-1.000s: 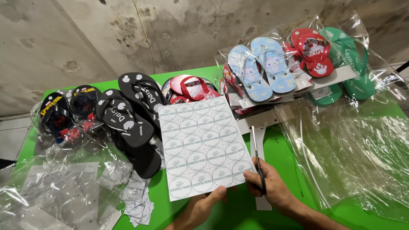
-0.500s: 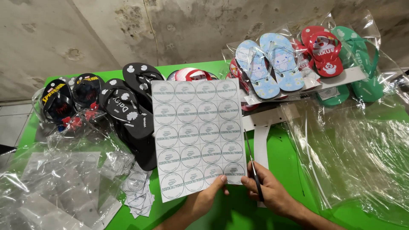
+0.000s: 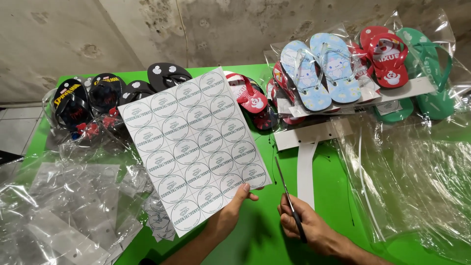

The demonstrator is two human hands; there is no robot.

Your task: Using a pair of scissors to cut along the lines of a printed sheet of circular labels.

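Now the white sticker sheet, printed with rows of round labels, is lifted off the green table near its front edge, the left hand pinching its lower right corner between thumb and fingers. Just beside it the right hand is closed around the handles of the scissors, blades together and pointing toward the far edge. Black flip-flops line the far left edge, pale blue ones the far right, with clear plastic bags at the front left corner.
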